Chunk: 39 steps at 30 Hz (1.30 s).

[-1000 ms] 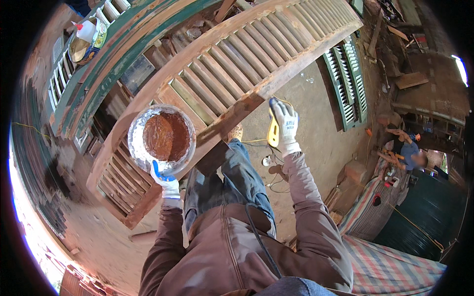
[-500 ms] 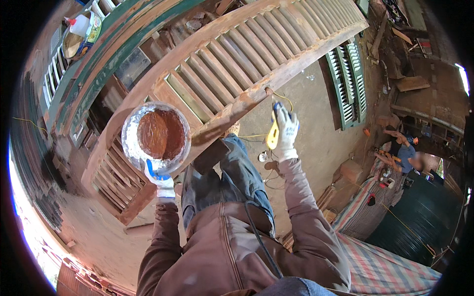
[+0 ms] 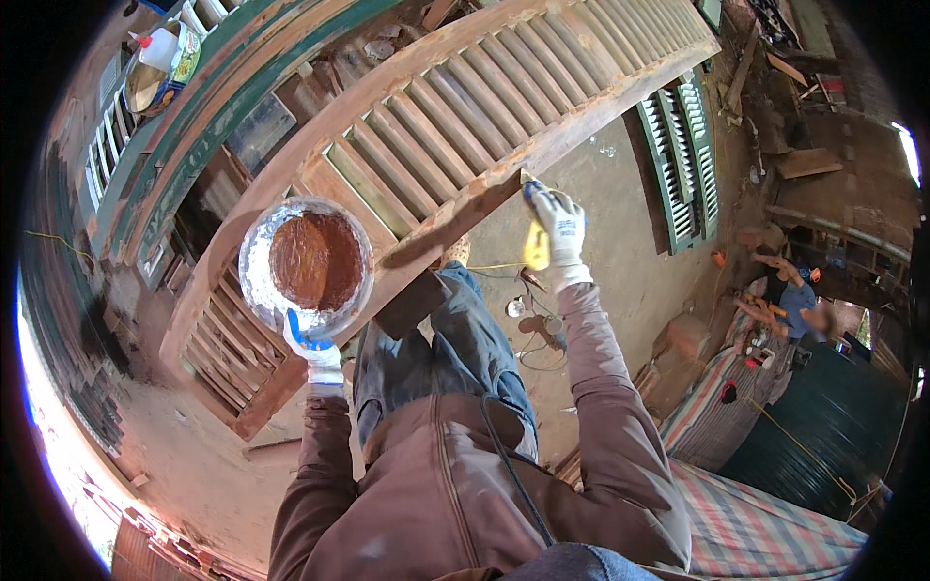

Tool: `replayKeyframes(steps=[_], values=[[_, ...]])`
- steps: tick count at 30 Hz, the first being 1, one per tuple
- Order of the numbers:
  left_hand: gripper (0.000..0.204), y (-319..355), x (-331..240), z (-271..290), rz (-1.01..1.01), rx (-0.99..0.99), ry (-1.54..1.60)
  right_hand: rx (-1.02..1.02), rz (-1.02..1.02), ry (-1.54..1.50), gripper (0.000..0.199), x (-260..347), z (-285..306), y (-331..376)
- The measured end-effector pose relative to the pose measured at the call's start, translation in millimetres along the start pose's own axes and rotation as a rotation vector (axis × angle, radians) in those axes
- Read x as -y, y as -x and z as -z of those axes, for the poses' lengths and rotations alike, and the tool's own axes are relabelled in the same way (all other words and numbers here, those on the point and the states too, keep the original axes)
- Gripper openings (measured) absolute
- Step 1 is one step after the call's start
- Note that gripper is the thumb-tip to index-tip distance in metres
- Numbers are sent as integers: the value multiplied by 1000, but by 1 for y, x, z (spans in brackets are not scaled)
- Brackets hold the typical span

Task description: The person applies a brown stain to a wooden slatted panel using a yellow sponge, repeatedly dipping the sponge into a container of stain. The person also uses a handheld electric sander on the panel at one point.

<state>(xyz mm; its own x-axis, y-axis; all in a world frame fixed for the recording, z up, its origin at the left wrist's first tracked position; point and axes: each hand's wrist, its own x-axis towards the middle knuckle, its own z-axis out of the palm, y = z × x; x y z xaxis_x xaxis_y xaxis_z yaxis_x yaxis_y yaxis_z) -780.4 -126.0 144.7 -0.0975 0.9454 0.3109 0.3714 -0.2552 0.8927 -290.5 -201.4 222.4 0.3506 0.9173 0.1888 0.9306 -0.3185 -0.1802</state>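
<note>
My left hand (image 3: 315, 356), in a white glove with blue palm, is closed on the near rim of a round metal bowl (image 3: 254, 266). Reddish-brown paste (image 3: 308, 261) fills much of the bowl, which is above the lower part of a louvred wooden shutter (image 3: 460, 111). Closed in a like glove, my right hand (image 3: 559, 228) grips what looks like a putty knife (image 3: 536, 247) with a yellow handle. Its tip is at the shutter's near long edge; I cannot tell whether it touches. Patches of reddish-brown filler mark that edge.
Green-edged shutter frames (image 3: 208, 126) are stacked at the left, with a tub and bottle (image 3: 160, 58) on them. Green louvred shutters (image 3: 681, 165) lie on the floor at the right. Cords and small items (image 3: 523, 306) lie near my legs. Another person (image 3: 796, 308) sits far right.
My right hand has moved slightly forward with the putty knife, whose tip stays near the shutter's edge. My left hand and the bowl have barely moved.
</note>
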Motion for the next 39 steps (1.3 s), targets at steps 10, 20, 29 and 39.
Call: replayKeyframes(steps=[10,20,29,39], values=[[55,3,7,2,125,-38,72,29,20,-60,34,1,-14,-23],[47,-3,-3,-6,354,-160,306,0,141,-85,29,-4,2,-25],[50,1,7,-4,97,-42,33,50,243,85,33,-5,-16,-14],[50,3,13,-6,234,-131,133,47,127,1,37,-25,-5,-17]])
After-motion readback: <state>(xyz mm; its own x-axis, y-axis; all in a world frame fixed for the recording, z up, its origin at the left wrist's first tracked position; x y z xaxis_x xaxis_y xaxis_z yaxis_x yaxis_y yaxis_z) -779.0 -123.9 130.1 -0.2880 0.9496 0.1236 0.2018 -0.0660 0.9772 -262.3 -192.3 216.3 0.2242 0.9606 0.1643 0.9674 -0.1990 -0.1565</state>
